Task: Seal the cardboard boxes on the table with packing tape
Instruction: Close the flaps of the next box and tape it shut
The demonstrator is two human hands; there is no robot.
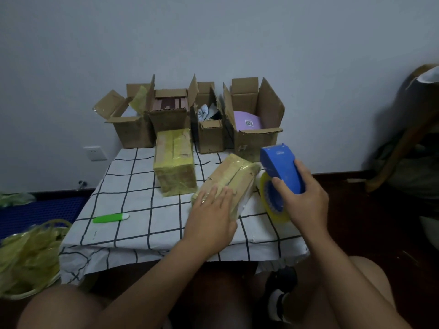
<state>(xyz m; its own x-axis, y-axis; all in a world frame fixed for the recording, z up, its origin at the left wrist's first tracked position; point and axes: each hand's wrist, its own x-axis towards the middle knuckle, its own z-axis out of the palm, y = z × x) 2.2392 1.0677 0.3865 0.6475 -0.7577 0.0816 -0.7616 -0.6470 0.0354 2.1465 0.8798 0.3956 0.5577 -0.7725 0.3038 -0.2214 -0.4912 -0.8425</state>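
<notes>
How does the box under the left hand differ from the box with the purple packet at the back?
The box under the left hand is closed and wrapped in yellowish tape; the box with the purple packet stands open, flaps up, untaped on top. The near one lies flat and skewed near the table's front, the left hand resting on it; the far one stands upright in the back row, untouched. Both are brown cardboard.
</notes>
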